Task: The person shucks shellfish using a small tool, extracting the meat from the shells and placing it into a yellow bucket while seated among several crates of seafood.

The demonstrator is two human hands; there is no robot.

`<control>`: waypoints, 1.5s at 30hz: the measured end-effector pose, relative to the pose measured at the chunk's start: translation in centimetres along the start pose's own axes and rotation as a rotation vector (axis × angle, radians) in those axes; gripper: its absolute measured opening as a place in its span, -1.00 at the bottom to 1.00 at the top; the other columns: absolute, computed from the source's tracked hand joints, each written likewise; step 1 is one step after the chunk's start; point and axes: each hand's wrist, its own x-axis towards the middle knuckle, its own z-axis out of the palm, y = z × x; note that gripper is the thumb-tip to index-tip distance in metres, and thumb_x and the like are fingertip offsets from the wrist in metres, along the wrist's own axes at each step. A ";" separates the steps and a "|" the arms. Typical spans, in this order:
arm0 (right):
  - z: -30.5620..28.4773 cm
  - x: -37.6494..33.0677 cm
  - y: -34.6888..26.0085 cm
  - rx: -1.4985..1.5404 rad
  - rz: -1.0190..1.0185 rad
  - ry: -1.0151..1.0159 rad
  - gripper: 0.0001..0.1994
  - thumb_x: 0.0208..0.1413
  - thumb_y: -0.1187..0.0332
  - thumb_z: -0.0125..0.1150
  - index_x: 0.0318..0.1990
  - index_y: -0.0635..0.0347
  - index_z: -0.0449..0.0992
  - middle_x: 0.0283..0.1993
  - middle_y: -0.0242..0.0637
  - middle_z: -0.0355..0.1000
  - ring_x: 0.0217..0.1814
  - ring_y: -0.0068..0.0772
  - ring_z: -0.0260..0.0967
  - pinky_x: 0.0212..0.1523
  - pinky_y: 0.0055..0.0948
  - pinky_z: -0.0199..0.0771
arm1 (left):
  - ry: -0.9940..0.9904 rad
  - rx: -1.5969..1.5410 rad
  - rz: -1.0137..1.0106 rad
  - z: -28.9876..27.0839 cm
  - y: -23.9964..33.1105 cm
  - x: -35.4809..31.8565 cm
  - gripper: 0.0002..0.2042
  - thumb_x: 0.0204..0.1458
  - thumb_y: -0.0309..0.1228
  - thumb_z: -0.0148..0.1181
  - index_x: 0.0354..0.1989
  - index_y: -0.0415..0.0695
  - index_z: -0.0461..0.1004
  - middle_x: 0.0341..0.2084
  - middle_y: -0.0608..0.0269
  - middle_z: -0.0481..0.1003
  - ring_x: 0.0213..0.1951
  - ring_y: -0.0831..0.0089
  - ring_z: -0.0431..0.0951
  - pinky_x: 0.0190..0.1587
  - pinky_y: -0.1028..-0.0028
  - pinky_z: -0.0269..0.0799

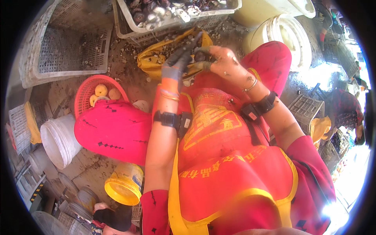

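Observation:
My left hand (178,62), in a dark glove, is raised over a yellow sack (150,58) on the ground. A long dark shape points away from it; blur hides whether that is a finger or a tool. Close beside it, my right hand (223,58) has covered fingertips and is closed around a small dark, round piece that looks like a shellfish (200,57). Dark bits and shell fragments lie on the sack. Just beyond, a pale crate (178,23) holds many dark and white shellfish.
An empty grey crate (72,72) stands at left, near a red basket (80,94) with several round yellowish items. A white bucket (58,137) and a yellow bucket (123,192) are at lower left. White tubs (258,43) stand at far right. Another person (346,113) bends at right.

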 end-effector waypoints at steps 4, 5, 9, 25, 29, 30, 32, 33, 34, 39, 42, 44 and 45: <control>-1.3 0.1 1.2 -0.384 0.070 -0.048 -0.64 -0.08 0.37 0.31 -0.10 0.29 0.47 -0.32 -0.34 0.47 -0.38 -0.66 0.31 -0.37 -0.61 0.36 | -0.007 0.188 0.083 -1.3 0.6 0.0 -0.80 -0.06 -0.47 0.22 -0.21 -0.17 0.53 -0.44 0.33 0.53 -0.43 0.68 0.45 -0.44 0.69 0.30; -1.4 0.1 1.1 -0.403 0.091 -0.059 -0.65 -0.08 0.37 0.31 -0.09 0.28 0.47 -0.32 -0.35 0.46 -0.43 -0.68 0.28 -0.41 -0.64 0.35 | -0.053 0.172 0.124 -1.1 0.7 -0.1 -0.81 -0.05 -0.50 0.20 -0.21 -0.18 0.53 -0.42 0.32 0.53 -0.40 0.67 0.45 -0.39 0.68 0.32; -2.0 0.4 0.5 -0.347 -0.260 0.012 -0.65 -0.07 0.35 0.30 -0.09 0.24 0.47 -0.35 -0.36 0.46 -0.56 -0.72 0.19 -0.54 -0.66 0.28 | -0.122 0.187 0.209 0.0 0.1 0.3 -0.82 -0.02 -0.60 0.13 -0.22 -0.17 0.53 -0.35 0.31 0.53 -0.32 0.61 0.47 -0.24 0.63 0.38; -2.9 -0.2 -2.8 -0.105 0.019 -0.106 -0.68 -0.07 0.45 0.26 -0.09 0.25 0.46 -0.41 -0.45 0.44 -0.50 -0.73 0.26 -0.54 -0.70 0.25 | -0.108 0.630 0.680 -0.1 0.2 0.8 -0.76 -0.09 -0.58 0.13 -0.25 0.00 0.56 -0.49 0.24 0.48 -0.41 0.32 0.43 -0.31 0.41 0.34; -2.5 -0.1 -1.9 0.089 0.013 0.020 -0.66 -0.08 0.40 0.28 -0.10 0.25 0.46 -0.47 -0.45 0.41 -0.56 -0.73 0.23 -0.59 -0.69 0.22 | -0.150 0.297 0.452 0.1 2.0 -0.1 -0.75 -0.10 -0.56 0.12 -0.23 0.00 0.55 -0.48 0.22 0.47 -0.39 0.27 0.43 -0.30 0.38 0.35; -2.3 0.0 -1.2 0.051 -0.088 0.039 -0.65 -0.09 0.39 0.29 -0.10 0.25 0.46 -0.49 -0.45 0.40 -0.59 -0.73 0.21 -0.62 -0.68 0.20 | -0.177 0.510 0.590 0.5 1.6 0.2 -0.75 -0.11 -0.57 0.12 -0.24 0.00 0.55 -0.48 0.22 0.47 -0.39 0.26 0.43 -0.29 0.37 0.35; -2.4 0.7 0.0 -0.184 -0.282 -0.015 -0.63 -0.10 0.35 0.30 -0.09 0.27 0.45 -0.52 -0.45 0.39 -0.65 -0.73 0.16 -0.66 -0.67 0.16 | -0.223 0.934 0.856 0.6 0.5 1.2 -0.75 -0.12 -0.57 0.12 -0.24 -0.01 0.55 -0.48 0.21 0.46 -0.37 0.24 0.42 -0.28 0.36 0.34; -2.3 1.0 -1.1 -0.241 -0.278 -0.037 -0.62 -0.10 0.34 0.30 -0.09 0.27 0.45 -0.53 -0.46 0.39 -0.68 -0.73 0.15 -0.67 -0.67 0.14 | -0.187 0.826 0.753 0.5 1.1 0.6 -0.74 -0.17 -0.57 0.13 -0.26 -0.01 0.55 -0.47 0.18 0.43 -0.34 0.18 0.39 -0.26 0.32 0.34; -2.4 0.4 -2.9 -0.172 -0.062 -0.062 -0.62 -0.10 0.33 0.30 -0.09 0.27 0.45 -0.52 -0.46 0.40 -0.68 -0.74 0.15 -0.67 -0.69 0.13 | -0.160 0.846 0.800 0.5 0.9 0.6 -0.75 -0.15 -0.57 0.13 -0.26 -0.01 0.55 -0.47 0.21 0.45 -0.36 0.24 0.40 -0.27 0.36 0.34; -3.9 -1.0 -8.3 0.258 0.431 -0.133 -0.71 -0.03 0.30 0.21 -0.16 0.26 0.50 -0.50 -0.55 0.36 -0.53 -0.82 0.18 -0.52 -0.73 0.20 | 0.029 0.466 0.489 -2.6 -3.1 2.4 -0.81 -0.04 -0.56 0.13 -0.24 -0.08 0.55 -0.44 0.36 0.50 -0.42 0.57 0.40 -0.37 0.57 0.31; -4.2 -0.8 -7.3 0.271 0.428 -0.090 -0.64 -0.09 0.32 0.28 -0.10 0.24 0.46 -0.45 -0.46 0.45 -0.65 -0.78 0.18 -0.66 -0.77 0.09 | 0.213 0.062 0.199 -2.7 -2.1 2.1 -0.84 0.01 -0.53 0.13 -0.22 -0.15 0.54 -0.44 0.41 0.50 -0.45 0.69 0.38 -0.41 0.67 0.28; -4.2 -0.2 -6.0 0.130 0.410 -0.019 -0.65 -0.11 0.41 0.29 -0.09 0.21 0.47 -0.39 -0.43 0.48 -0.62 -0.78 0.23 -0.62 -0.77 0.17 | 0.105 0.209 0.228 -1.2 -0.6 1.1 -0.83 -0.03 -0.53 0.15 -0.23 -0.13 0.54 -0.48 0.38 0.48 -0.44 0.61 0.39 -0.37 0.60 0.31; -3.7 -0.2 -4.0 0.080 0.292 0.016 -0.65 -0.11 0.43 0.29 -0.09 0.20 0.47 -0.39 -0.43 0.48 -0.61 -0.78 0.24 -0.62 -0.77 0.18 | 0.053 0.281 0.238 -0.4 0.0 0.6 -0.82 -0.05 -0.54 0.15 -0.24 -0.11 0.54 -0.50 0.37 0.48 -0.43 0.57 0.40 -0.35 0.57 0.32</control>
